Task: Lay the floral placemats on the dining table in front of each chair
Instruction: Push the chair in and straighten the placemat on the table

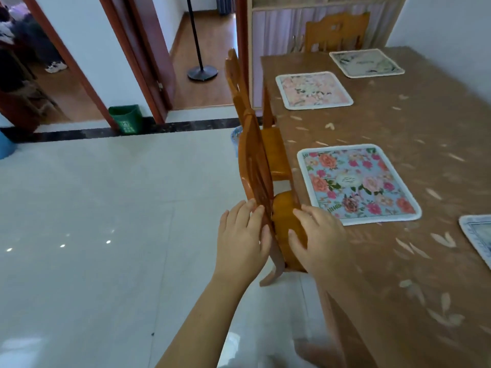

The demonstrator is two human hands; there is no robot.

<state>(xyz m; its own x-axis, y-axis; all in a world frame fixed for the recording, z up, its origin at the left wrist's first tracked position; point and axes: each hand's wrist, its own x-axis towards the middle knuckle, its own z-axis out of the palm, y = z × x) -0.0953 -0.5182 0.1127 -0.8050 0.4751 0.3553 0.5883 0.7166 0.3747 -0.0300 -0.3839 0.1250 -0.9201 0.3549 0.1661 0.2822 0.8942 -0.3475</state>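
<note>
Several floral placemats lie flat on the brown dining table (393,261). A blue one with pink and red flowers (357,183) is nearest, a pale pink one (313,90) lies farther along the same side, a grey-white one (366,62) sits at the far end, and a blue-edged one (478,235) shows at the right border. A wooden chair (263,176) stands pushed against the table's left side. My left hand (243,236) rests on the outside of its backrest. My right hand (318,237) presses on the seat side of the backrest.
A second wooden chair (237,83) stands farther along the left side, and a third (336,31) at the far end. A green bin (125,119) and a black pole stand (202,71) are near the doorways. White tiled floor spreads to the left.
</note>
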